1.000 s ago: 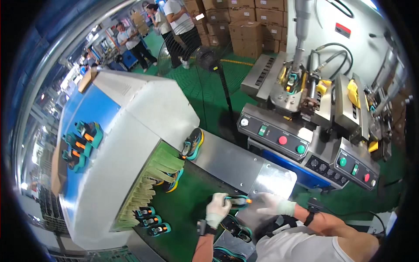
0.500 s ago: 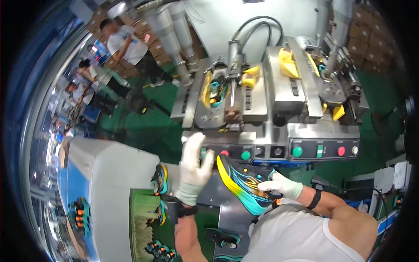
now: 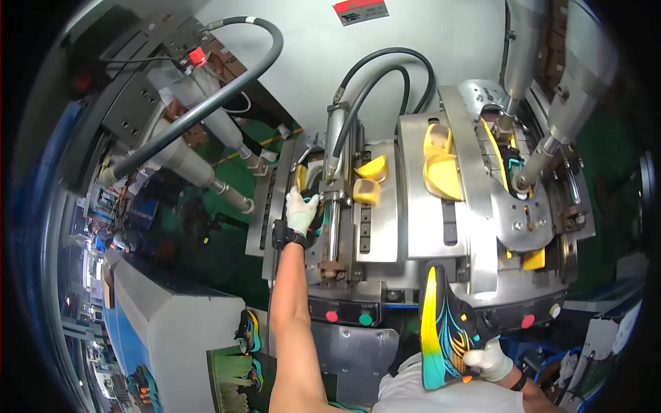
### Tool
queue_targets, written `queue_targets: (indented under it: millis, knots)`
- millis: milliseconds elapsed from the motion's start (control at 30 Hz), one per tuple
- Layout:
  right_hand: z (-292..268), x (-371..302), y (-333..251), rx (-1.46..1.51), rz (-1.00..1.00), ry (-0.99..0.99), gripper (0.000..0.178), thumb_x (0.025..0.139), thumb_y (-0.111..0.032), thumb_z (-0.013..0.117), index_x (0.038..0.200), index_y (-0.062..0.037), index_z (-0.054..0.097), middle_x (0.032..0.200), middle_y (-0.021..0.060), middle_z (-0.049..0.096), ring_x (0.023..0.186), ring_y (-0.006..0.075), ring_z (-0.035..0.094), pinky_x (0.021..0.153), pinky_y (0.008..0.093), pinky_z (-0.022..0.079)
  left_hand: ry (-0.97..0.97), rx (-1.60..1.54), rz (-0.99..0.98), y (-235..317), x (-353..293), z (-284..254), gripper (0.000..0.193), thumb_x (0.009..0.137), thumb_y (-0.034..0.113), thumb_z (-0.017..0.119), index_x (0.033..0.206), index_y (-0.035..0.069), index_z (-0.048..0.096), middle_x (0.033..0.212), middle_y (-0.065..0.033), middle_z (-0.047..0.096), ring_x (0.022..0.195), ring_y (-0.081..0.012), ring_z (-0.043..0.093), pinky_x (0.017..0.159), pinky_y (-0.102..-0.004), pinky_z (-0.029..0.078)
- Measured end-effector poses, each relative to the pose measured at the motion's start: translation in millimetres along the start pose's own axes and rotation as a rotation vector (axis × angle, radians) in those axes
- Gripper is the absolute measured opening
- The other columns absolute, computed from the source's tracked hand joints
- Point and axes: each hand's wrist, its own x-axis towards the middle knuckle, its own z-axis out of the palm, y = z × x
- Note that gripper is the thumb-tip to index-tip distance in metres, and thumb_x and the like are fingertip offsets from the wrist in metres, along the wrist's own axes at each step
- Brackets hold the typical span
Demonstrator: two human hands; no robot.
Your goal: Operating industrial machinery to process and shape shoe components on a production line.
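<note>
My right hand, in a white glove, grips a black sneaker by its heel and collar. The sneaker is tilted toe up, with its yellow-to-turquoise sole facing left. My left hand, also gloved, reaches into the left pressing station, its thumb and fingers apart. It is beside a dark shoe with turquoise trim, which the metal cylinder partly hides. Whether the fingertips touch that shoe is hard to tell. A yellow pad stands just beyond my fingers.
Another shoe sits clamped in the right station. Yellow blocks lie on the steel plates. Thick black hoses and slanted metal cylinders hang above. Control buttons line the front. A grey machine with a bristly opening and sneakers stands left.
My left hand has moved forward from above the control panel into the left station. The sneaker in my right hand has shifted right and turned more upright. The view has moved closer to the machine.
</note>
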Motion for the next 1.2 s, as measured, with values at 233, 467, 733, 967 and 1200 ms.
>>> queue_targets:
  millis: [233, 467, 733, 967, 1200]
  knots:
    - [0.7, 42.3, 15.3, -0.072, -0.089, 0.122, 0.101, 0.077, -0.020, 0.095, 0.161, -0.0009, 0.042, 0.148, 0.0085, 0.062, 0.130, 0.0221, 0.064, 0.112, 0.0398, 0.052, -0.204, 0.097, -0.103, 18.8, 26.4, -9.3, 0.067, 0.083, 0.046, 0.086, 0.125, 0.001, 0.060, 0.110, -0.0266, 0.075, 0.105, -0.0449, 0.072, 0.092, -0.0516, 0.057]
    - [56.5, 81.0, 15.9, -0.207, -0.081, 0.016, 0.080, 0.090, -0.022, 0.082, 0.157, -0.0002, 0.046, 0.138, 0.0071, 0.067, 0.122, 0.0173, 0.065, 0.106, 0.0360, 0.054, 0.078, -0.213, 0.034, 19.3, -67.0, -157.6, 0.058, 0.088, 0.034, 0.085, 0.127, -0.001, 0.062, 0.113, -0.0258, 0.075, 0.106, -0.0399, 0.075, 0.092, -0.0449, 0.058]
    - [183.2, 245.1, 66.7, 0.036, -0.086, -0.246, 0.041, 0.098, -0.009, 0.074, 0.135, 0.0035, 0.062, 0.119, 0.0085, 0.072, 0.105, 0.0161, 0.071, 0.090, 0.0329, 0.061, 0.313, -0.351, -0.303, -39.6, -362.5, -227.0, 0.048, 0.089, 0.012, 0.081, 0.128, -0.004, 0.059, 0.117, -0.0153, 0.065, 0.103, -0.0248, 0.065, 0.095, -0.0391, 0.053]
    - [200.1, 501.8, 112.0, -0.551, -0.247, 0.198, 0.019, 0.080, -0.008, 0.083, 0.093, -0.0090, 0.069, 0.085, 0.0066, 0.070, 0.071, 0.0221, 0.068, 0.062, 0.0410, 0.055, 0.273, -0.310, -1.113, -40.8, -556.6, -157.7, 0.050, 0.082, 0.023, 0.086, 0.119, -0.002, 0.062, 0.100, -0.0170, 0.066, 0.094, -0.0345, 0.067, 0.088, -0.0422, 0.054]
    - [194.0, 608.9, 139.0, -1.316, -0.478, 0.926, 0.038, 0.081, -0.024, 0.073, 0.110, 0.0012, 0.074, 0.111, 0.0258, 0.077, 0.106, 0.0399, 0.077, 0.095, 0.0455, 0.060, 0.387, -0.327, -1.067, -40.2, -689.8, -61.3, 0.044, 0.093, 0.022, 0.082, 0.123, -0.006, 0.064, 0.113, -0.0239, 0.069, 0.101, -0.0379, 0.069, 0.093, -0.0474, 0.057]
